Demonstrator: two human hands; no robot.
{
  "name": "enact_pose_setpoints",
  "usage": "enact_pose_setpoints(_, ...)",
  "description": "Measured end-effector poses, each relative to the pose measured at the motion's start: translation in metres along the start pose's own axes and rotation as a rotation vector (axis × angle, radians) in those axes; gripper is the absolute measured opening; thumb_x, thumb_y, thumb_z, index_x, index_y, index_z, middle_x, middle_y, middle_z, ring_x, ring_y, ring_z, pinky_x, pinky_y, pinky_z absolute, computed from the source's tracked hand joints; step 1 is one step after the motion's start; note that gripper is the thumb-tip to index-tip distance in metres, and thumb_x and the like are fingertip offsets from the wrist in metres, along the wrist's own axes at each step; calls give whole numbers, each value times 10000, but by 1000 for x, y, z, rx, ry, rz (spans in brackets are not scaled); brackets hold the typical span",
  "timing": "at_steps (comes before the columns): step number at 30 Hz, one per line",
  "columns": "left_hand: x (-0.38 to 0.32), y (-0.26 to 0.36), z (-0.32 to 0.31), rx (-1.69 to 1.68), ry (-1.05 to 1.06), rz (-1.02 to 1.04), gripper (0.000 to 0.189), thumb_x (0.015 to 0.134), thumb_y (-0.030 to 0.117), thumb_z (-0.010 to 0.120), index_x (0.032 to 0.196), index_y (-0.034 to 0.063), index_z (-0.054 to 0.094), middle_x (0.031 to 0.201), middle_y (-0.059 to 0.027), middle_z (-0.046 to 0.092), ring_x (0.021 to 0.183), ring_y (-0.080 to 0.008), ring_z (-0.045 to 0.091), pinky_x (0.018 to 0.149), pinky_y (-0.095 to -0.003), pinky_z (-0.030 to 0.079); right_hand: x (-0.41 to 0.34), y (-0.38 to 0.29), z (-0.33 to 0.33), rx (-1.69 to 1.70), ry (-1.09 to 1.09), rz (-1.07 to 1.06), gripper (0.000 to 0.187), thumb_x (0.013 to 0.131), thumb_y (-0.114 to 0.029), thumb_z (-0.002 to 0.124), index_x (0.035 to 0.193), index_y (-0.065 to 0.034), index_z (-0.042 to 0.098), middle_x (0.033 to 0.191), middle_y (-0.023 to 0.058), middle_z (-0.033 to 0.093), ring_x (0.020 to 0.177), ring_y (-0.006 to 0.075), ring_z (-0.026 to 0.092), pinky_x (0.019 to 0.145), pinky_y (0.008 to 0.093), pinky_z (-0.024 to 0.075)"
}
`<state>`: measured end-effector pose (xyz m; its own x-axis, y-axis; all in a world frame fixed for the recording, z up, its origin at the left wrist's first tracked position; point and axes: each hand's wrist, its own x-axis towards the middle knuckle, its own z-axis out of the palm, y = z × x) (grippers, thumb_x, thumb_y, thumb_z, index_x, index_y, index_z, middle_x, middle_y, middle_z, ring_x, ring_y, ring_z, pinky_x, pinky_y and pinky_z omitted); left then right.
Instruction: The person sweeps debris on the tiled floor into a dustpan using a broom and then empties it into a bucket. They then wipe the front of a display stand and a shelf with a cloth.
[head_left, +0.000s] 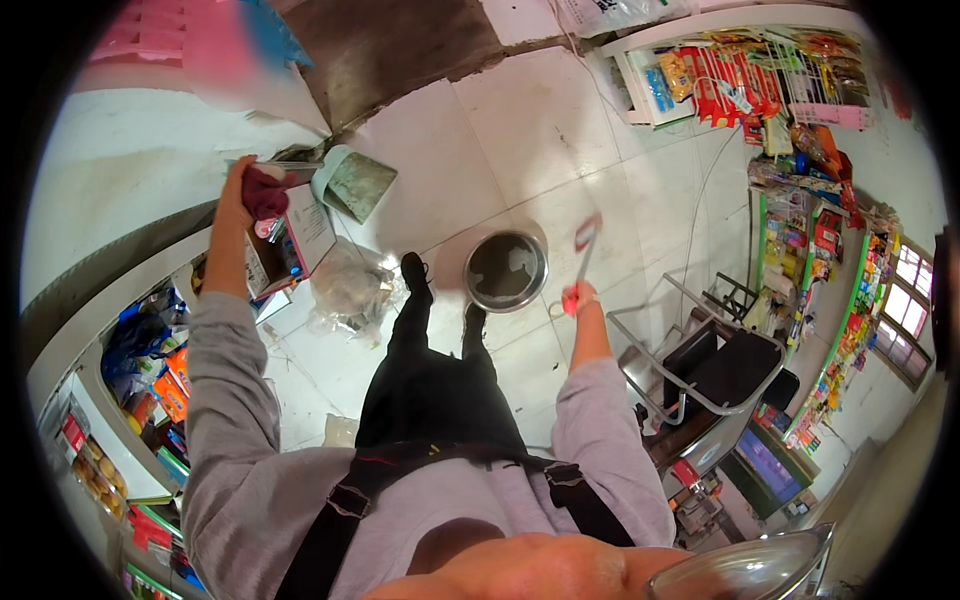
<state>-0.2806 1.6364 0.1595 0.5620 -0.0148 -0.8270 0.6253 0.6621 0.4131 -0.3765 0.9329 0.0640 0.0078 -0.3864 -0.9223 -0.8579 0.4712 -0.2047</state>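
Observation:
My left hand (238, 196) is at the left by the end of a shelf unit, clutching a dark red cloth (264, 195). Just below the cloth is an open cardboard box (318, 223) with small packaged items inside. In my right hand (585, 297) is a hand tool with a red handle, a thin grey shaft and a red-and-white head (588, 232). That head is blurred, so I cannot tell whether it is a brush or a squeegee. Between my hands, a round metal basin (541, 289) holding murky liquid with pale patches of foam or glare stands on the floor near my feet.
A greenish dustpan (360, 184) and a clear plastic bag (349, 289) lie left of the basin. At right stands a metal-framed chair (724, 367), before stocked shelves (814, 255). A cable (701, 202) runs across the tiled floor (525, 165). More goods fill the left shelves (56, 360).

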Motion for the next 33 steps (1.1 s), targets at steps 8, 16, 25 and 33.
enact_pose_setpoints(8,-86,-119,31,-89,136,392,271,745,144,612,976,91,481,834,-76,576,779,-171,580,694,-303,498,-90,-39,184,-861,-164,-296,175,831,-188,402,873,-27,454,549,136,457,370,206,413,360,362,392)
enact_pose_setpoints(16,-185,-184,72,-138,136,531,269,721,115,587,943,83,437,749,-67,536,694,-127,529,671,-236,450,-121,47,88,-1627,-147,-845,321,859,-285,408,1037,-32,493,981,251,575,875,420,568,745,453,465)
enact_pose_setpoints(25,-332,-266,113,-285,242,743,278,764,172,576,965,71,414,674,-61,481,577,-122,473,517,-224,416,-146,4,-61,-1527,-441,-379,275,860,-262,471,1036,-69,561,592,31,498,498,126,458,425,303,379)
enact_pose_setpoints(33,-476,-394,137,-644,406,1003,212,777,118,564,933,61,433,679,-31,373,584,-103,348,508,-228,311,-130,-55,-32,-1493,-384,-688,247,847,-241,405,881,-20,508,574,113,506,404,220,473,374,377,391)
